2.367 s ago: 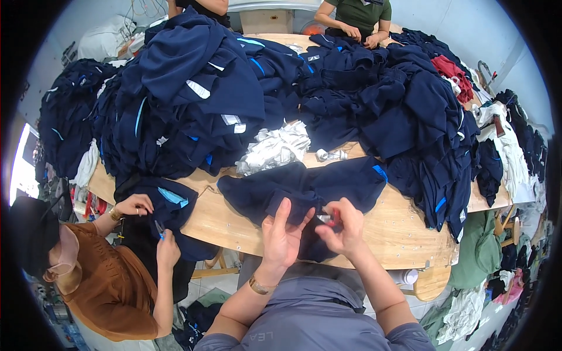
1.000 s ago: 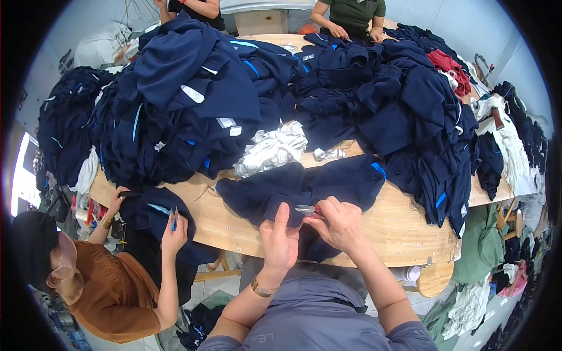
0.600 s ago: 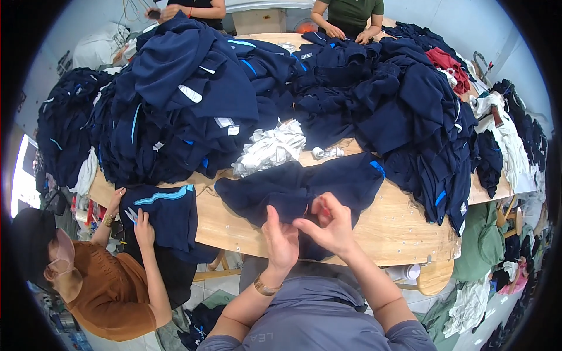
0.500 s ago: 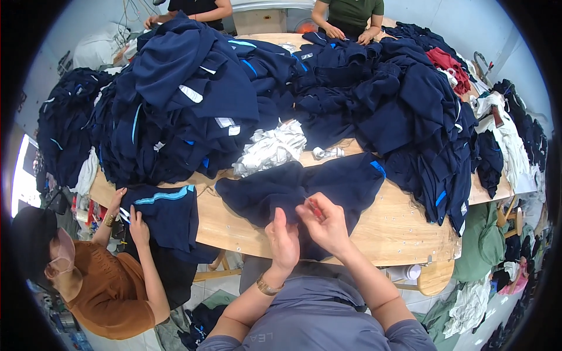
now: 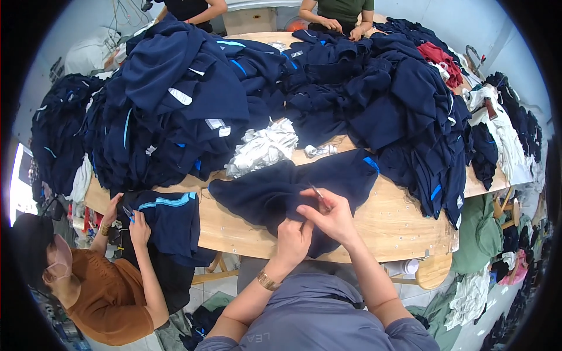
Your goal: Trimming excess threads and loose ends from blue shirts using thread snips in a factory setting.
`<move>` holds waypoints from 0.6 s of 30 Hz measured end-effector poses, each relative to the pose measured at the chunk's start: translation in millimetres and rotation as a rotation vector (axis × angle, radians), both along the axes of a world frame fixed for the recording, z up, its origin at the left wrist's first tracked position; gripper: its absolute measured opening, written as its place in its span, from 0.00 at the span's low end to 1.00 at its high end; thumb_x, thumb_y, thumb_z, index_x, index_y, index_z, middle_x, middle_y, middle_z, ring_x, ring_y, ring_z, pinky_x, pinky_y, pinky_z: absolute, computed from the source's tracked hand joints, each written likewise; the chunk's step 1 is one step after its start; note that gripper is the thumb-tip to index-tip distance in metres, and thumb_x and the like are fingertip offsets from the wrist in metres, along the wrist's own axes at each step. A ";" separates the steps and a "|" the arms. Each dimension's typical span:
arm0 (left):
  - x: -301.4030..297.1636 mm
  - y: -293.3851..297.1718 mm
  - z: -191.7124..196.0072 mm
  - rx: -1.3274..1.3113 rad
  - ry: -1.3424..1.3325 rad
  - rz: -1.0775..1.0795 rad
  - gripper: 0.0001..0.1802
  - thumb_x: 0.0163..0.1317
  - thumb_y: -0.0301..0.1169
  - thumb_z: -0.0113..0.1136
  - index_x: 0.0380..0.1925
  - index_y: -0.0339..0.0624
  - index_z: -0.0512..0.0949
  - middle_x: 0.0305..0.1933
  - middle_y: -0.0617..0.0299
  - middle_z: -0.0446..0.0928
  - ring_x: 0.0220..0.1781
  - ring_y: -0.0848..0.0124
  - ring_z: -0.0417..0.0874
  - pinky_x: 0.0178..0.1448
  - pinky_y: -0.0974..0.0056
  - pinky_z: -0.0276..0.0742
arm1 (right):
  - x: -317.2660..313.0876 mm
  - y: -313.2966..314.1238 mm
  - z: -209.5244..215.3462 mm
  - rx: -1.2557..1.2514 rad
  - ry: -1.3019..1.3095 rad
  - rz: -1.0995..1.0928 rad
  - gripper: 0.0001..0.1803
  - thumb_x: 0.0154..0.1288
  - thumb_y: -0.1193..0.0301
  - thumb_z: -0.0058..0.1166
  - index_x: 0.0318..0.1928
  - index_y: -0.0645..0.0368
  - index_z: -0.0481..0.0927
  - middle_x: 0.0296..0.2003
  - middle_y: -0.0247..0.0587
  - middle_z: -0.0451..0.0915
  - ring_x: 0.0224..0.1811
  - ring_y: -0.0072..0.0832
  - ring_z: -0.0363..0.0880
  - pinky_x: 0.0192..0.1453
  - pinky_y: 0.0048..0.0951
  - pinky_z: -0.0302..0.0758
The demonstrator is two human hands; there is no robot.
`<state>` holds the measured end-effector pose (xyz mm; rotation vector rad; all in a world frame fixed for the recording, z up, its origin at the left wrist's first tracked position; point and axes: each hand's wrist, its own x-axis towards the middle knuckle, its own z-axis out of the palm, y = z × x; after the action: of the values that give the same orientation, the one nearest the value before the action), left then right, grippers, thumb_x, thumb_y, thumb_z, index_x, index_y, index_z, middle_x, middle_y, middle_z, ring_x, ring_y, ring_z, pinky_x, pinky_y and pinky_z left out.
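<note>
At table edge | L hand (image 5: 291, 241) pinching navy garment (image 5: 293, 190) | R hand (image 5: 331, 215) – gripping small snips (image 5: 317, 192)

Single head-worn fisheye view, steeply down onto the near wooden table (image 5: 404, 225) edge (close range).
</note>
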<state>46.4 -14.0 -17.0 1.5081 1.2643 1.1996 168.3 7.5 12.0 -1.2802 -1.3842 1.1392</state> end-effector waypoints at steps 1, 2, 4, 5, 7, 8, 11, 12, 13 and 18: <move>1.2 0.8 -4.4 0.113 0.090 0.001 0.09 0.62 0.29 0.53 0.33 0.32 0.78 0.32 0.46 0.77 0.36 0.55 0.77 0.41 0.61 0.71 | 0.4 0.5 -8.7 0.045 -0.046 -0.025 0.11 0.55 0.71 0.63 0.36 0.65 0.79 0.20 0.21 0.69 0.21 0.09 0.60 0.24 0.14 0.59; 2.2 1.3 -8.2 0.226 0.179 0.001 0.08 0.59 0.27 0.56 0.34 0.32 0.78 0.35 0.44 0.76 0.38 0.49 0.76 0.42 0.58 0.72 | 0.7 1.5 -14.7 0.041 -0.046 -0.027 0.11 0.55 0.71 0.63 0.36 0.65 0.79 0.20 0.21 0.69 0.21 0.09 0.60 0.24 0.14 0.59; 1.8 2.4 -10.5 0.211 0.223 -0.031 0.09 0.58 0.27 0.57 0.36 0.31 0.77 0.40 0.43 0.76 0.43 0.47 0.75 0.45 0.54 0.71 | 1.6 6.7 -20.2 0.132 0.125 -0.235 0.08 0.59 0.72 0.58 0.34 0.66 0.78 0.21 0.25 0.73 0.24 0.10 0.65 0.27 0.15 0.63; 2.1 2.8 -8.1 0.193 0.203 -0.019 0.10 0.58 0.27 0.57 0.36 0.32 0.77 0.39 0.43 0.76 0.42 0.48 0.75 0.45 0.54 0.71 | 5.0 9.8 -19.2 0.149 0.203 -0.360 0.07 0.62 0.74 0.54 0.30 0.66 0.77 0.23 0.28 0.76 0.27 0.11 0.68 0.29 0.16 0.67; -0.6 1.7 -3.1 0.127 0.174 -0.013 0.10 0.58 0.29 0.58 0.37 0.32 0.77 0.38 0.43 0.77 0.42 0.48 0.76 0.45 0.56 0.72 | 14.2 18.1 -22.7 0.210 0.205 -0.520 0.11 0.64 0.70 0.54 0.26 0.63 0.77 0.18 0.26 0.72 0.21 0.10 0.66 0.23 0.15 0.62; -2.3 2.2 -3.3 0.107 0.142 0.003 0.10 0.60 0.30 0.57 0.35 0.32 0.77 0.35 0.46 0.78 0.38 0.53 0.79 0.42 0.59 0.72 | 20.2 17.1 -21.9 0.103 0.376 -0.520 0.14 0.64 0.66 0.54 0.24 0.60 0.75 0.13 0.22 0.66 0.15 0.08 0.59 0.19 0.15 0.53; -7.5 1.3 -10.3 -0.177 -0.215 -0.008 0.17 0.66 0.37 0.51 0.28 0.30 0.76 0.24 0.64 0.75 0.29 0.78 0.72 0.35 0.70 0.68 | 24.4 6.1 -21.4 -0.036 0.434 -0.419 0.12 0.62 0.66 0.57 0.26 0.61 0.77 0.13 0.19 0.65 0.16 0.06 0.58 0.18 0.14 0.51; -10.5 4.2 -32.2 -0.267 -0.413 -0.037 0.21 0.68 0.39 0.49 0.21 0.33 0.73 0.20 0.71 0.70 0.26 0.84 0.64 0.29 0.73 0.62 | 15.6 3.7 -18.3 -0.020 0.364 -0.362 0.10 0.60 0.68 0.59 0.28 0.62 0.78 0.15 0.19 0.65 0.18 0.06 0.58 0.20 0.14 0.53; -6.8 5.0 -28.3 -0.270 -0.485 -0.021 0.21 0.68 0.39 0.48 0.19 0.35 0.71 0.20 0.73 0.68 0.25 0.84 0.62 0.28 0.74 0.58 | 12.4 1.2 -20.7 0.048 0.230 -0.235 0.09 0.59 0.68 0.59 0.33 0.62 0.78 0.19 0.21 0.69 0.20 0.07 0.62 0.22 0.13 0.57; 2.4 5.8 -7.6 -0.251 -0.565 0.107 0.21 0.68 0.39 0.49 0.17 0.40 0.68 0.18 0.71 0.67 0.23 0.85 0.65 0.27 0.75 0.61 | 9.2 2.3 -36.7 -0.073 0.335 -0.096 0.09 0.60 0.70 0.58 0.36 0.63 0.77 0.23 0.27 0.75 0.24 0.10 0.68 0.29 0.13 0.64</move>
<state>48.8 -8.2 -24.7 0.8433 1.0639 1.3546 177.5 9.8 -24.7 -1.1317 -1.0324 1.2809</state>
